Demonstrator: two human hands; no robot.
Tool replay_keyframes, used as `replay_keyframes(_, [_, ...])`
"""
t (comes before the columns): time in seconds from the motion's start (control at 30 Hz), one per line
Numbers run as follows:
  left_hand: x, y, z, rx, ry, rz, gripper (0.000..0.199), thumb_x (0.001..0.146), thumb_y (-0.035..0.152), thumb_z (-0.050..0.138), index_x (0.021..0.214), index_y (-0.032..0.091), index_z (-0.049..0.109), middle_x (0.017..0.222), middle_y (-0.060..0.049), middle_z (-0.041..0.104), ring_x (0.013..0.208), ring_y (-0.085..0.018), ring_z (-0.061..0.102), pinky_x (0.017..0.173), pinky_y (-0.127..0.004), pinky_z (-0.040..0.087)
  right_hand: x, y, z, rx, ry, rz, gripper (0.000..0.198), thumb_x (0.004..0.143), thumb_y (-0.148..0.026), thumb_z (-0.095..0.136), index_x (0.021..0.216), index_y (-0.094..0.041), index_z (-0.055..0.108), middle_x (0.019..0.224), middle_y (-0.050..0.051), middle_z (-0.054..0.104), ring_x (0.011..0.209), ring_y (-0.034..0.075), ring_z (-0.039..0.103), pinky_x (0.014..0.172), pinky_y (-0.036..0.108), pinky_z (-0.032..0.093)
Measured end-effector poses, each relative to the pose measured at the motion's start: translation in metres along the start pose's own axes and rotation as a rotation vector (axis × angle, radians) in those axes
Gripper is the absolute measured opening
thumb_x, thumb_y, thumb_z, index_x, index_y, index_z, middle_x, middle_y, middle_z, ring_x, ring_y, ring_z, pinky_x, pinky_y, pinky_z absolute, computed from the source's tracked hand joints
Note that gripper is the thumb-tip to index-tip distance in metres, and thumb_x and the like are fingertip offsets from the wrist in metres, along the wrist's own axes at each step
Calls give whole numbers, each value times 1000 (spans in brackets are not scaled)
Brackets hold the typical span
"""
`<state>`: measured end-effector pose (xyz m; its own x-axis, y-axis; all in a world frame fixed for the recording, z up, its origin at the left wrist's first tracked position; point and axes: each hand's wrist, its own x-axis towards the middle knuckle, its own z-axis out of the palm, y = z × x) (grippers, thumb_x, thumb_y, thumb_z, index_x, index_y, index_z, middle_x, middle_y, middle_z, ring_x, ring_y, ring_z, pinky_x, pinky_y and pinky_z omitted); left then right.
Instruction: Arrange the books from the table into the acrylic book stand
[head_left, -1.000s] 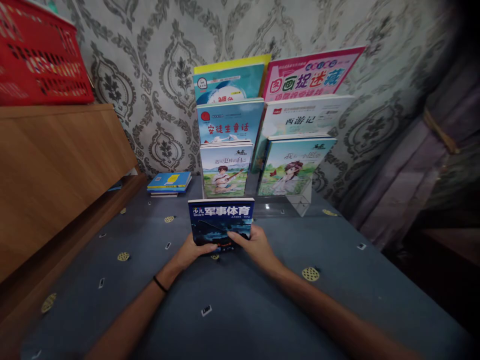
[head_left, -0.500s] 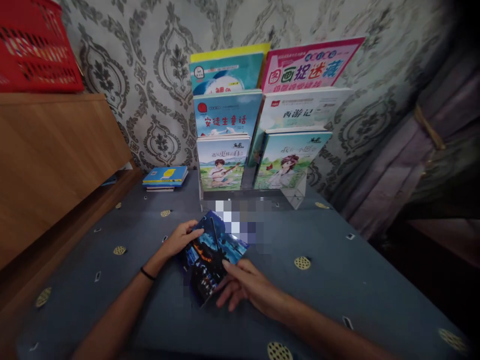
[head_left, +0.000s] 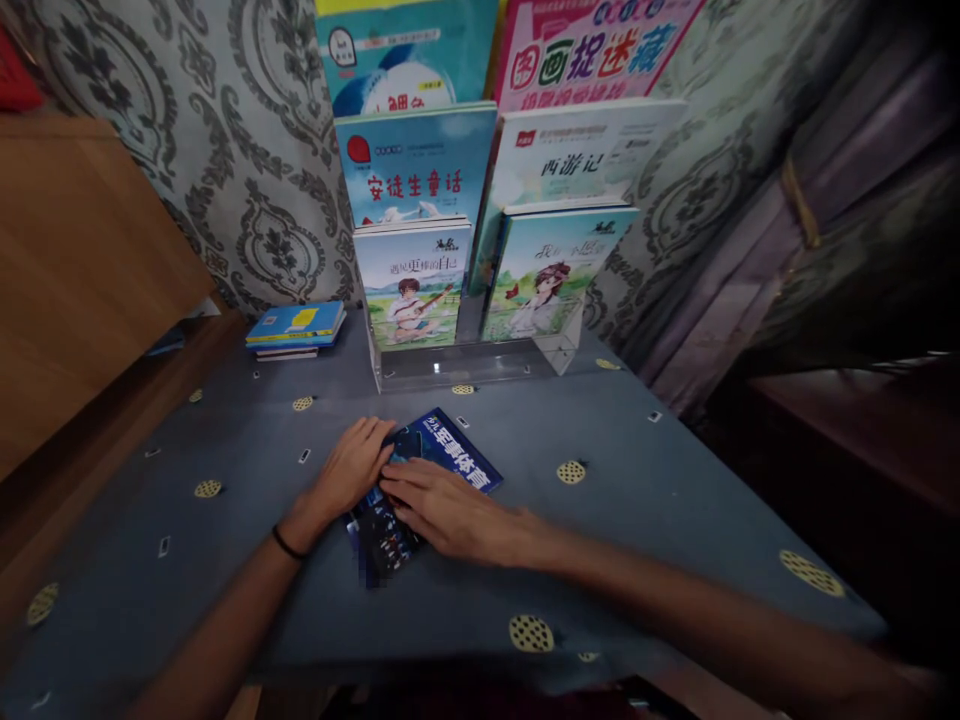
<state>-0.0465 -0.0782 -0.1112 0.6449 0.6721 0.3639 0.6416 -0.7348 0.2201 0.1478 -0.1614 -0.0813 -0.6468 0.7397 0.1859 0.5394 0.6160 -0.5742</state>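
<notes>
Lying slanted on a grey-blue tablecloth with yellow pineapple prints [head_left: 247,580], beneath both hands: a thin dark-blue paperback with white title lettering [head_left: 444,447], cover up. Draped over its left side with the left hand [head_left: 352,465], fingers close together, thumb hidden; impossible to tell whether pinching the edge. Spread palm-down across the middle of the cover with the right hand [head_left: 450,515], fingers outstretched side by side, tips at the left hand's. Worn on the left wrist, a thin black band [head_left: 287,545].

Standing beyond both hands, well apart from the paperback: a clear acrylic display stand [head_left: 469,365], stepped with upright books, among them a pale-green one showing a guitar player [head_left: 416,290], a white one [head_left: 577,150] and a pink one [head_left: 592,50]. Piled beyond and left of the left hand, a small stack of blue-covered books [head_left: 296,325]. Farther left, a brown wooden cabinet [head_left: 82,270]. Hanging far beyond the right hand, a greyish-purple curtain [head_left: 735,290].
</notes>
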Motion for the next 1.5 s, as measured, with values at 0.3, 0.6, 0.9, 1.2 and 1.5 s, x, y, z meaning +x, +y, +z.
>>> replay_keyframes(0.3, [-3,-5,8,-47,52,-38,43,94,6,32,132,16,51,111,-11,66,104,-23,61,99,-46,48,20,58,10,-213,-62,-87,46,102,-26,44,144,-9,49,153,18,46,146,22,36,122,43,30])
replay_keyframes(0.6, [0,-3,7,-51,37,-66,38,96,11,35,128,17,53,107,-9,66,100,-23,61,100,-47,48,17,92,-10,-263,62,74,55,101,-43,45,149,-15,44,155,17,43,147,29,34,120,56,29])
replay_keyframes(0.9, [2,1,0,21,-40,-27,33,101,19,36,126,17,58,104,-9,62,97,-23,57,90,-40,51,0,129,-38,-103,0,39,48,106,-37,30,149,-21,44,157,10,42,148,22,34,122,53,25])
replay_keyframes(1.2, [19,17,1,229,-127,126,41,102,38,41,137,25,56,132,-15,52,122,-31,45,96,-49,45,0,148,-37,-33,72,-44,43,103,-25,38,145,-24,50,152,6,50,146,20,36,120,52,28])
replay_keyframes(1.5, [46,73,19,129,-251,376,40,103,39,39,139,32,56,115,-10,51,105,-25,45,95,-45,43,1,145,-39,-53,51,-28,43,102,-21,41,144,-16,50,150,11,51,147,21,36,121,49,28])
